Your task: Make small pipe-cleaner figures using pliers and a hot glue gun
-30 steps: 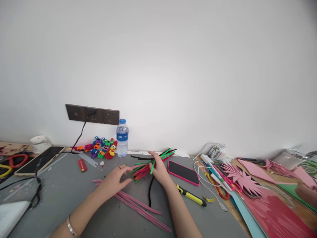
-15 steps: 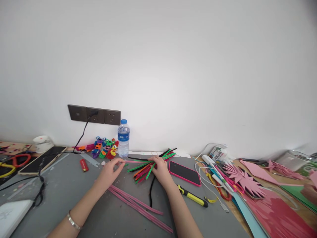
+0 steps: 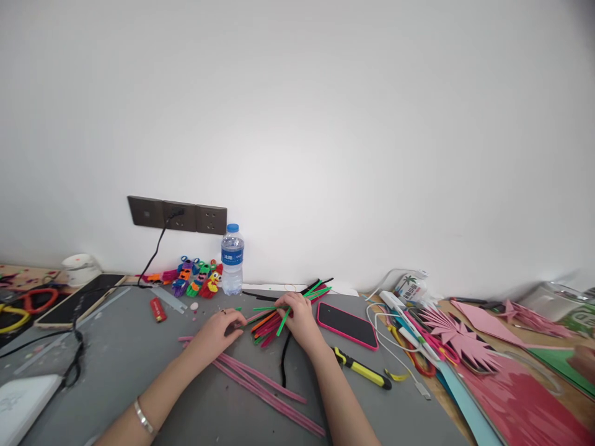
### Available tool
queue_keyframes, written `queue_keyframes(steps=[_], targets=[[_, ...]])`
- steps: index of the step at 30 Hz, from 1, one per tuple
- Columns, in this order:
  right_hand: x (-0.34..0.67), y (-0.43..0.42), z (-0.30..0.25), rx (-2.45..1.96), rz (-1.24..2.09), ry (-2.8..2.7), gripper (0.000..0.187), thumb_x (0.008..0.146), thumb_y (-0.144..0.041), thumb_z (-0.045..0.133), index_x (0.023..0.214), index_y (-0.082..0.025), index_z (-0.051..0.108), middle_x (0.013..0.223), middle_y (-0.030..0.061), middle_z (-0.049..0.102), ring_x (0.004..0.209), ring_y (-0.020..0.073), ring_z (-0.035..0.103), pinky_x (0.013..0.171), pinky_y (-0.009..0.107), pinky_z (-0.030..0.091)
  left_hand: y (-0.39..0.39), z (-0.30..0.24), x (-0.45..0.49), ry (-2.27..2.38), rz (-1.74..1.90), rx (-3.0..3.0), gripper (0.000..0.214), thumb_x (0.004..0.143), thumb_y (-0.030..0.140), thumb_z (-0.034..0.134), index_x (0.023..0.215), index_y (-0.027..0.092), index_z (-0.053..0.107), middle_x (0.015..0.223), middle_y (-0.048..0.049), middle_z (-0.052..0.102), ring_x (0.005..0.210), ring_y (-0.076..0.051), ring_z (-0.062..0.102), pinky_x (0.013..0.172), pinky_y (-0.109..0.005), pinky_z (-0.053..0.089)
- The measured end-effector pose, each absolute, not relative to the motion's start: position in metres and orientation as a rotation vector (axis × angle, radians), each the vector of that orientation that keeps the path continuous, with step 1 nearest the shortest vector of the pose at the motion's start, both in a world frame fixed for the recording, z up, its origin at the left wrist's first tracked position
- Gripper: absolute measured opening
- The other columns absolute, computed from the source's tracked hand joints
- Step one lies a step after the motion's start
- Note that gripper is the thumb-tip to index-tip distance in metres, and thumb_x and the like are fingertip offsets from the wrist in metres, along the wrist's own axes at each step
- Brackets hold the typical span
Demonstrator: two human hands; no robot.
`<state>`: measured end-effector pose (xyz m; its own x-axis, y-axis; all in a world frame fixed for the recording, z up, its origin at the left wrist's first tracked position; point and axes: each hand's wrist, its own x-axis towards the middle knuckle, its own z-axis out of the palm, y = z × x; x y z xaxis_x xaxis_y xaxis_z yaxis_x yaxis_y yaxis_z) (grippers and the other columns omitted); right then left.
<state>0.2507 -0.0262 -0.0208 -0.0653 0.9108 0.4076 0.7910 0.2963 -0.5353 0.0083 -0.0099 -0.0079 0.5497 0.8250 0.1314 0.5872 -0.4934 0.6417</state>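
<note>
My right hand (image 3: 300,317) is closed over a bundle of fuzzy pipe cleaners (image 3: 267,326) in green, orange, red, pink and black. The bundle's far ends (image 3: 320,288) stick out beyond the knuckles. My left hand (image 3: 218,334) is at the bundle's left end, fingers curved with a small gap between thumb and forefinger. Its fingertips are close to a pink stem's tip; whether they touch it I cannot tell. Under and in front of the left hand, several pink pipe cleaners (image 3: 274,402) lie on the grey mat. A black pipe cleaner (image 3: 283,362) curves below the right hand.
A water bottle (image 3: 232,263) and small pipe-cleaner figures (image 3: 198,279) stand by the wall. Right of the bundle lie a pink-cased phone (image 3: 348,326), a yellow cutter (image 3: 365,373) and a white cable (image 3: 404,365). A lighter (image 3: 158,310) lies left. Another person's hand (image 3: 583,362) shows far right.
My left hand has moved right and slightly nearer me, towards the bundle, its thumb and forefinger now parted. The pink stem drawn out to the left shows less. My right hand stays nearly still.
</note>
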Motion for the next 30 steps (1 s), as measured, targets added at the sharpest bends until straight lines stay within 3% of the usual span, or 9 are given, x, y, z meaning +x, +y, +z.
queue_keyframes(steps=[9,17,25,30], targets=[[0.246,-0.025,-0.024,-1.562,0.176,-1.871,0.027,0.082,-0.004,0.045,0.087,-0.023,0.063,0.089,0.0031,0.065,0.089,0.0209,0.056,0.085,0.035,0.032,-0.010,-0.016,0.015,1.256,0.591,2.218,0.005,0.080,0.026,0.049,0.078,0.023,0.052,0.075,-0.0005,0.062,0.074,-0.020,0.060,0.065,-0.028,0.041],[0.237,-0.028,-0.024,-1.495,0.251,-2.020,0.031,0.075,-0.001,0.046,0.088,-0.023,0.063,0.085,0.0000,0.065,0.085,0.0181,0.059,0.087,0.034,0.031,-0.011,-0.007,0.013,1.187,0.790,2.115,0.021,0.090,0.038,0.040,0.083,0.023,0.054,0.072,0.0007,0.062,0.064,-0.018,0.058,0.060,-0.026,0.041],[0.233,-0.030,-0.020,-1.461,0.299,-2.046,0.045,0.076,0.001,0.048,0.103,-0.029,0.066,0.085,-0.0015,0.062,0.084,0.0163,0.057,0.088,0.033,0.029,-0.015,-0.005,0.015,1.143,0.820,2.100,0.026,0.093,0.038,0.035,0.088,0.023,0.056,0.075,0.0008,0.066,0.050,-0.013,0.049,0.052,-0.024,0.036],[0.232,-0.029,-0.019,-1.511,0.313,-2.039,0.015,0.084,-0.011,0.057,0.085,-0.023,0.066,0.082,-0.0013,0.062,0.080,0.0164,0.057,0.082,0.032,0.029,-0.014,-0.007,0.014,1.107,0.833,2.073,0.028,0.095,0.035,0.031,0.093,0.023,0.057,0.085,-0.0003,0.071,0.051,-0.013,0.050,0.052,-0.024,0.038]])
